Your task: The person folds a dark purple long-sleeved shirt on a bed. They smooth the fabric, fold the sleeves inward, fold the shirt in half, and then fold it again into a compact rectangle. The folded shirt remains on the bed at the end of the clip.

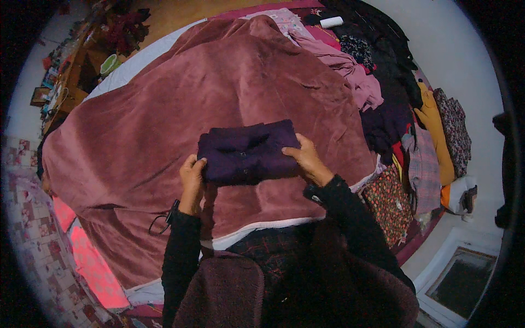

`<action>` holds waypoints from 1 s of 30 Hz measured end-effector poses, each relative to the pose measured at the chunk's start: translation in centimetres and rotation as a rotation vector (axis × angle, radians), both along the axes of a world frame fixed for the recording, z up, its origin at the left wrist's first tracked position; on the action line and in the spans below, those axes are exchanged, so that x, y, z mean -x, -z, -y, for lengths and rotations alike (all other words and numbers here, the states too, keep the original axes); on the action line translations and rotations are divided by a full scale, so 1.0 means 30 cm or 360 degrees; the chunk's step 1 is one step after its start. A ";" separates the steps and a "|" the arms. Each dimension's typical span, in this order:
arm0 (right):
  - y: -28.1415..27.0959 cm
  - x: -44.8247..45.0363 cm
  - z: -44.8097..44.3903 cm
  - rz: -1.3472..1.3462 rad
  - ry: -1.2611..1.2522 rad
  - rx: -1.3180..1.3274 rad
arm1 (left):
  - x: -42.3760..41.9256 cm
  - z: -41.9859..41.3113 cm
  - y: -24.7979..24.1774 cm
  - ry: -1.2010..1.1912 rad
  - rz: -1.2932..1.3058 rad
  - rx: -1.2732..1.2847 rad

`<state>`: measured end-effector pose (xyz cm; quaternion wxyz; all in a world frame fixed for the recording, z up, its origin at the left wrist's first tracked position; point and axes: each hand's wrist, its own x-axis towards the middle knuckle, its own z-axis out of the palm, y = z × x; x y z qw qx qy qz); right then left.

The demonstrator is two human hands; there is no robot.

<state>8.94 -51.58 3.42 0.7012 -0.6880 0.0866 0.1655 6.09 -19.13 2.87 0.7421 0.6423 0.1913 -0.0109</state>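
A dark purple folded garment, with small buttons along its middle, is held level in front of me. My left hand grips its left edge, thumb on top. At the opposite edge my right hand pinches the cloth, thumb on top and fingers partly hidden behind it. Beneath the garment spreads a large mauve-brown plush blanket with a pale border, its surface rumpled. Whether the garment touches the blanket is hard to tell. Both my sleeves are black.
Clothes lie heaped on the right: a pink garment, a plaid garment, a mustard garment and a floral-print cloth. A white roll rests beyond. Wooden furniture and a green container stand at left. A framed window is lower right.
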 end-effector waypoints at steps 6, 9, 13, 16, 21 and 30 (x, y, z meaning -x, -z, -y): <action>-0.057 0.215 0.116 0.0124 -0.0063 -0.0036 | 0.228 -0.020 -0.081 0.0247 0.0043 -0.0041; 0.026 0.273 0.096 -0.0057 -0.0220 0.0344 | 0.298 0.042 0.008 0.0345 -0.0361 -0.0125; 0.023 0.277 0.169 -0.0333 -0.0078 0.0028 | 0.316 0.006 0.038 0.0338 -0.0116 -0.0674; -0.039 0.258 0.179 0.0175 0.0068 0.0289 | 0.311 0.000 -0.014 0.0237 0.0034 -0.0306; -0.096 0.256 0.059 0.0141 -0.0175 0.0062 | 0.238 0.073 -0.110 0.0614 -0.0258 -0.0558; -0.003 0.200 -0.092 0.0019 -0.0247 0.0303 | 0.215 0.140 -0.089 0.0453 -0.0795 0.0226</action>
